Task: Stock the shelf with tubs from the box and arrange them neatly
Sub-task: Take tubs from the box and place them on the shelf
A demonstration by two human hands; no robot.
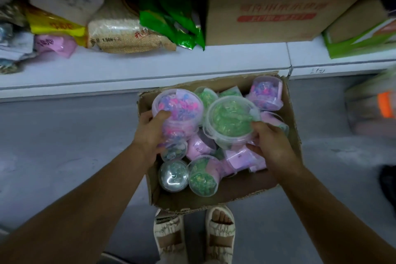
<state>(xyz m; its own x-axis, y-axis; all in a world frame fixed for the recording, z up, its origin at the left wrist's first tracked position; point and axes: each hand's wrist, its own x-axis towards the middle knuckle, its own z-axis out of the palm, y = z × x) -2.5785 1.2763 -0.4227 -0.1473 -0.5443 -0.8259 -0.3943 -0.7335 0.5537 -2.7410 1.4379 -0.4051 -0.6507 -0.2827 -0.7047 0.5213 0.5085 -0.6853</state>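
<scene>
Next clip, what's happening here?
A person stands over an open cardboard box of clear tubs on the floor by a white shelf. The left hand grips a tub of pink and purple pieces; the right hand grips a tub of green pieces. Both tubs sit just above the pile; neither is on the shelf yet.

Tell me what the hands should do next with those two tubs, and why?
Probably lift both up onto the white shelf. The left hand already grips the pink and purple tub, and the right hand grips the green tub, both raised above the others in the cardboard box. The shelf's front strip looks bare.
</scene>
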